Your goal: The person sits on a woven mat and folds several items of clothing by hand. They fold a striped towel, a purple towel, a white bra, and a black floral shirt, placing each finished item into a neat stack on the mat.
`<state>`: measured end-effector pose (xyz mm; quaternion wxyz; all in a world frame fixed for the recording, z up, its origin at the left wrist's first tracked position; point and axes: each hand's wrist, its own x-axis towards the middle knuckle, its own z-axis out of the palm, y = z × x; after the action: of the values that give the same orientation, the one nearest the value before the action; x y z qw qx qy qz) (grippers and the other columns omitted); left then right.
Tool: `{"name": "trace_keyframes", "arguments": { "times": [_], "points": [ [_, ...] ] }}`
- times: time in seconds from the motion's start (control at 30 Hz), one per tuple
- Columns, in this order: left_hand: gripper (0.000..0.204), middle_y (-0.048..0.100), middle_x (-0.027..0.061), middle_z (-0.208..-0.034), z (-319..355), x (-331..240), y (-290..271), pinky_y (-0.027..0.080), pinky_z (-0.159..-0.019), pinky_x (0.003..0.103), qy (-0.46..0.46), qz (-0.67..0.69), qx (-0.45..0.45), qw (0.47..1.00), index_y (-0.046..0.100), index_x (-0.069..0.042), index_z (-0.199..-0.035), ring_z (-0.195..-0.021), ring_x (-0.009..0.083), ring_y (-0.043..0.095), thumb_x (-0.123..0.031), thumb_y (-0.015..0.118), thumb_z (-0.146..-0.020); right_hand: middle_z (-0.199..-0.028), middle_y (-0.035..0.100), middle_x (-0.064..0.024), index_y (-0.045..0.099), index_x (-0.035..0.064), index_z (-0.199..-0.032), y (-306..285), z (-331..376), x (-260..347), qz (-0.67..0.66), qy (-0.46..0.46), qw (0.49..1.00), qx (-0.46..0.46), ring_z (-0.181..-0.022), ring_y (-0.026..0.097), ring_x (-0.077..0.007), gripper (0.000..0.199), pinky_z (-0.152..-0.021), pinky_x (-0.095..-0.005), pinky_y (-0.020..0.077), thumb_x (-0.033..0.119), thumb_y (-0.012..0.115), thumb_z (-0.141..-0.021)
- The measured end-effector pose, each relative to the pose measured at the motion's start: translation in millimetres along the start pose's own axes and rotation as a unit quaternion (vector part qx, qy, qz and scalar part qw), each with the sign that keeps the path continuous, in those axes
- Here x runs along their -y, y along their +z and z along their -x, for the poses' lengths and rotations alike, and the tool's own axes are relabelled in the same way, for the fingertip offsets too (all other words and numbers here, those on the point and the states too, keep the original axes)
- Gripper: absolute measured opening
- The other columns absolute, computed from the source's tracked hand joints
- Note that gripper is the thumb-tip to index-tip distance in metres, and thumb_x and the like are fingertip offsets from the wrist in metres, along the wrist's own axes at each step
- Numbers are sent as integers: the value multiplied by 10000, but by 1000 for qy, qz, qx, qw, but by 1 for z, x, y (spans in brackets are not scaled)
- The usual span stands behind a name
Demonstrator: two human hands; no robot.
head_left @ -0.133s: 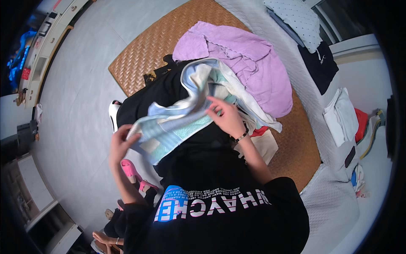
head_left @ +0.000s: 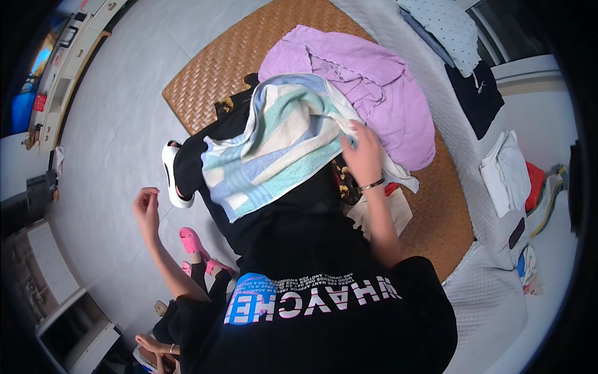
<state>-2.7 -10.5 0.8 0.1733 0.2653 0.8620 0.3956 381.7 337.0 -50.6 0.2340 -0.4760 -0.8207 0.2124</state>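
A towel (head_left: 283, 134) with white, blue and mint green patches lies spread across my black-trousered legs, its upper right part rumpled. Off to its left, over the floor, my left hand (head_left: 147, 209) is raised with the fingers curled together and nothing seen in them. My right hand (head_left: 364, 156) is at the towel's right edge, slightly blurred, its thumb and fingers apart. Beyond the towel a bunched lilac cloth (head_left: 398, 106) is heaped on the woven mat. Below my right hand lies a beige cloth (head_left: 389, 215), partly hidden by my forearm.
The brown woven mat (head_left: 212, 81) covers the seat beneath me. A grey quilted cover (head_left: 458, 181) runs along the right, with a black garment (head_left: 476, 100) and folded white cloth (head_left: 503, 168) there. Another person's pink slippers (head_left: 194, 242) stand on the floor at lower left.
The towel has gone from being held bunched between both hands to lying flatter on my legs. My left hand has let go and moved left; my right hand has shifted right.
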Motion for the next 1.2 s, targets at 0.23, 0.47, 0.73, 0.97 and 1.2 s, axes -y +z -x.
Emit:
{"name": "trace_keyframes", "arguments": {
  "times": [0.23,0.47,0.73,0.97,1.2],
  "points": [
    [419,577,5,-813,23,4,74,422,-657,244,-228,-6,234,945,627,-51,-1038,-717,102,547,-449,553,-929,-990,647,-108,628,101,-1074,-27,48,-83,141,85,984,67,-934,604,-323,337,-795,-425,492,273,668,-787],
    [792,619,66,-767,27,19,172,449,-633,246,-251,53,154,954,424,85,-1317,-728,138,584,-442,713,-802,-968,664,-101,668,74,-951,-40,61,-113,-17,131,990,54,-917,612,-305,189,-762,-385,479,221,654,-833],
    [604,526,20,-716,5,38,160,333,-428,236,-366,83,77,924,564,19,-1076,-543,93,477,-445,760,-744,-890,579,-72,655,87,-866,-42,61,-121,137,-77,983,91,-872,561,-287,127,-772,-400,456,130,691,-752],
    [558,563,102,-917,4,-43,155,469,-755,337,-59,-3,-169,984,521,28,-1168,-813,199,568,-305,745,-781,-797,625,-145,630,-2,-926,-59,65,-107,-37,106,993,47,-713,595,-316,160,-652,-369,461,153,594,-901],
    [512,604,140,-1152,-62,-95,162,401,-968,413,253,-152,150,944,563,-47,-1202,-1062,317,573,-327,706,-798,-760,635,-184,631,-30,-971,-121,19,-71,-22,62,997,25,-652,613,-274,202,-601,-344,458,160,584,-923]
  ]
}}
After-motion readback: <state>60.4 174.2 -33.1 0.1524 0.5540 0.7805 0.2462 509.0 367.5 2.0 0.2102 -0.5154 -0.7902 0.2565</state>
